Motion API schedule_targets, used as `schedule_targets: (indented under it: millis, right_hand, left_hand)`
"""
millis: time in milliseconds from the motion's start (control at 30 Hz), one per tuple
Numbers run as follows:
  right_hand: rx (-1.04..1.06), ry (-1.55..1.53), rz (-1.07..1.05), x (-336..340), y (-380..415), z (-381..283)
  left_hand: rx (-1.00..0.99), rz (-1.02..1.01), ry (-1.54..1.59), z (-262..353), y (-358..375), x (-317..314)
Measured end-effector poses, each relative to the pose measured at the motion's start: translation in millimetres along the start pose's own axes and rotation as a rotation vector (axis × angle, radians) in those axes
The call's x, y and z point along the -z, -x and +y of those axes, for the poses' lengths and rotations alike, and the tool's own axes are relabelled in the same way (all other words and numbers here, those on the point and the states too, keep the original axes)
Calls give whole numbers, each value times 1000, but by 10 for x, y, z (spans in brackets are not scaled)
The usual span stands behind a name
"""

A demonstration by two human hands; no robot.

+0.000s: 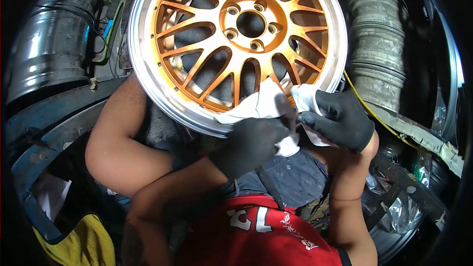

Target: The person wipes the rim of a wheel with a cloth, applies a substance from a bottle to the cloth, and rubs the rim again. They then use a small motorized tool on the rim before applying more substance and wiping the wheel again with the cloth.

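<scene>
A car wheel rim (pixel 279 9) with bronze-gold spokes and a polished silver lip lies tilted in front of me, over my legs. My left hand (pixel 251 143), in a dark glove, is closed on a white cloth (pixel 261 102) that drapes over the lower lip and spoke ends. My right hand (pixel 347 118), gloved as well, grips white cloth (pixel 305 97) between thumb and fingers at the rim's lower right edge. Both hands are close together below the hub. Behind the left hand, part of the cloth is hidden.
Stacked metal wheel barrels (pixel 377 34) stand on the right, with a yellow cord (pixel 377 116) beside them. A shiny metal cylinder (pixel 49 34) is at the upper left. Lower left hangs a yellow cloth (pixel 81 244) near a blue metal frame (pixel 29 128). Clear plastic (pixel 404 212) lies lower right.
</scene>
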State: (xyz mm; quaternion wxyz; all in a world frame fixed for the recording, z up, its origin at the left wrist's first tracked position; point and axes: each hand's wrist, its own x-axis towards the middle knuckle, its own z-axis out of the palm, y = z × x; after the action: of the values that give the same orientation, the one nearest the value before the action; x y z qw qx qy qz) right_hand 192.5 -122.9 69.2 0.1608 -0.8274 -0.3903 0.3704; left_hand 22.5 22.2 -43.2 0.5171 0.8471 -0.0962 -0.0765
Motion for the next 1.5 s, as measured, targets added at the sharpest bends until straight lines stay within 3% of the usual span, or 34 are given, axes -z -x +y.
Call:
schedule_targets:
  millis: [67,100,133,233,267,367,400,467,567,767,833,900,933,1067,1167,1233,1333,1433,1500]
  right_hand:
    - [-53,-91,-112,72,-52,-112]
    - [-80,-140,-180,98,-69,-129]
    - [-51,-82,-200,10,-76,-26]
    - [49,6,-258,-218,-142,-89]
    - [88,40,-301,-311,-176,-100]
    - [288,116,-243,-613,-195,45]
    - [259,87,-295,-585,-230,0]
    - [188,69,-365,-522,-282,-39]
    - [205,23,-374,-627,-447,-83]
    - [203,18,-533,-472,-556,20]
    - [81,-93,-622,-396,-575,-70]
    - [191,60,-590,-583,-680,-204]
    - [235,-48,-501,-658,-690,-208]
    - [195,-99,-515,-515,-445,125]
    - [266,2,-452,-648,-514,-65]
    - [336,-38,-296,-794,-515,-55]
    - [193,31,-486,-461,-380,43]
    - [152,146,-562,-585,-493,-166]
    - [280,3,-406,-819,-572,-134]
  left_hand:
    - [-154,129,-54,-305,348,326]
    - [-70,48,134,-392,495,703]
    - [147,-60,-126,-152,577,1094]
    - [237,548,49,-105,807,1178]
    - [226,601,-56,-123,764,1187]
    - [220,550,-135,-254,808,1122]
    - [203,550,-221,-263,785,1096]
    - [185,448,-686,-225,699,1160]
    - [355,187,-893,-207,539,1224]
    - [359,165,-715,-315,509,1254]
    - [383,192,-754,-333,519,1260]
    - [401,195,-794,-304,479,1204]
    - [394,197,-798,-308,473,1199]
    - [320,243,-715,-299,501,1195]
    - [241,350,-633,-312,557,1137]
    - [180,424,-573,-287,526,1133]
    - [234,192,-490,-265,550,1240]
    - [170,212,-462,-243,562,1212]
    - [132,264,-453,-140,572,1132]
